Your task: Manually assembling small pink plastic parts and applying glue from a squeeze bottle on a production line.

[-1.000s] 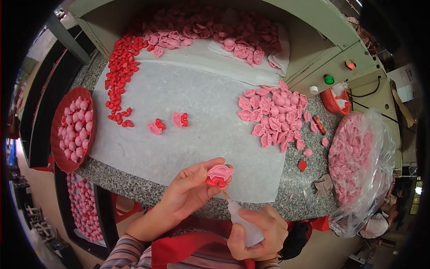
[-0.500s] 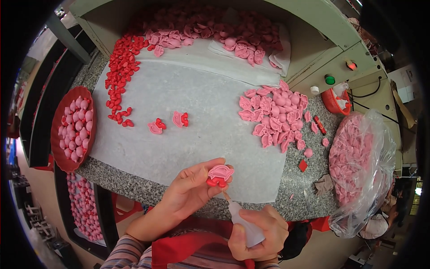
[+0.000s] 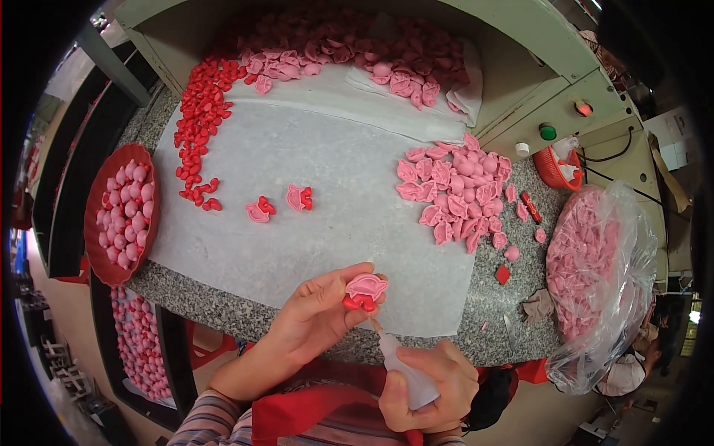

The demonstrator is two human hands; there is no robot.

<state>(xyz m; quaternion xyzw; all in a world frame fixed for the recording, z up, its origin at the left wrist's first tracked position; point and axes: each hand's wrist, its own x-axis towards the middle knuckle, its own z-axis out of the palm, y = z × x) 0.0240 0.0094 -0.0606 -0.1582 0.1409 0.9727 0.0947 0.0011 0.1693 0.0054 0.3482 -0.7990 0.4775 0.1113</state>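
Between thumb and fingers, my left hand pinches a small pink moulded piece with a raised outline. A red two-lobed part sits against its lower edge. My right hand is wrapped round a white squeeze bottle with a thin nozzle. The nozzle's tip points up at the red part's lower side; whether it touches cannot be made out. Farther off on the white paper lie two similar pink-and-red pieces, one left and one right.
Loose red parts run along the paper's left side. Pink pieces are heaped at right and more fill the pale green cabinet. A red bowl of pink balls stands left; a clear plastic bag of pink pieces stands right.
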